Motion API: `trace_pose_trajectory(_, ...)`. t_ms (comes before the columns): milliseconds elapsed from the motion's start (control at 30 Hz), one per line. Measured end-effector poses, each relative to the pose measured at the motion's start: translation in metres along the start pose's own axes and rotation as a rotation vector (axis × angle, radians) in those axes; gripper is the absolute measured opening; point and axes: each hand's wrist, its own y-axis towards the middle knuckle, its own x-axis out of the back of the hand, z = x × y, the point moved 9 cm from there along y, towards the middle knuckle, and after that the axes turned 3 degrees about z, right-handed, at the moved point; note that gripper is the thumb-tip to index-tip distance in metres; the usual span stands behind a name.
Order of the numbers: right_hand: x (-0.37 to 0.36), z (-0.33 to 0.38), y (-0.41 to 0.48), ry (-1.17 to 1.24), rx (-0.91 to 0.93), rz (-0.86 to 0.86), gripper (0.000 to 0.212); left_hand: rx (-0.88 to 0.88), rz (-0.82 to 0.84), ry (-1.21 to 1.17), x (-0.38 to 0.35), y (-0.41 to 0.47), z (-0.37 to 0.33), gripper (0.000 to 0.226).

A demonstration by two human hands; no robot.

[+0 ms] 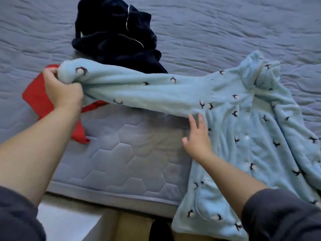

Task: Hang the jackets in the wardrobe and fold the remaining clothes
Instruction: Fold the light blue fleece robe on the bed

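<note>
A fluffy light-blue robe (246, 133) with small dark bird prints lies on the right of the bed, its hem hanging over the front edge. My left hand (63, 91) grips the cuff of its long sleeve (139, 91) and holds it stretched out to the left, lifted off the bed. My right hand (197, 138) has its fingers straight and touches the robe where the sleeve meets the body. A crumpled dark navy garment (118, 37) with a pale trim line lies behind the sleeve. A red garment (39, 96) lies flat under my left hand.
The bed is covered by a grey-blue quilted spread (125, 153) whose front edge runs along the bottom. Below the edge I see a white surface (66, 223) and a brown floor strip (128, 226).
</note>
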Motion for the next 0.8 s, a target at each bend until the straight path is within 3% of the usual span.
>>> trace_pose_trajectory(67, -0.009, 0.011, 0.019, 0.008, 0.005, 0.045, 0.083, -0.023, 0.022, 0.017, -0.01, 0.021, -0.004, 0.036)
trace_pose_trajectory(167, -0.041, 0.014, 0.039, 0.065, 0.003, 0.277, 0.083, 0.193, 0.05, 0.357, -0.026, 0.027, 0.029, 0.068)
trace_pose_trajectory(233, -0.052, 0.014, 0.045, 0.022, 0.036, 0.329, 0.078, 0.248, 0.096, 0.511, -0.036, 0.012, 0.045, 0.078)
trace_pose_trajectory(300, -0.042, 0.014, 0.046, -0.019, 0.078, 0.186, 0.063, 0.108, 0.153, 0.573, -0.051, -0.007, 0.046, 0.074)
trace_pose_trajectory(400, -0.009, 0.005, 0.039, -0.068, 0.096, -0.117, 0.048, -0.262, 0.324, 0.628, -0.09, -0.056, 0.031, 0.065)
trace_pose_trajectory(467, 0.0, -0.021, 0.033, -0.069, 0.001, -0.132, 0.054, -0.43, 0.475, 0.617, -0.118, -0.103, 0.023, 0.056)
trace_pose_trajectory(567, -0.002, -0.083, 0.018, -0.03, -0.206, -0.019, 0.059, -0.495, 0.718, 0.573, -0.159, -0.182, 0.023, 0.04)
trace_pose_trajectory(633, -0.002, -0.128, 0.005, 0.026, -0.333, 0.028, 0.058, -0.39, 0.897, 0.564, -0.188, -0.231, 0.038, 0.031)
trace_pose_trajectory(700, 0.0, -0.167, -0.007, 0.102, -0.411, 0.028, 0.058, -0.143, 1.052, 0.559, -0.214, -0.272, 0.061, 0.028)
trace_pose_trajectory(800, 0.008, -0.203, -0.013, 0.201, -0.398, -0.043, 0.058, 0.167, 1.167, 0.472, -0.252, -0.325, 0.081, 0.031)
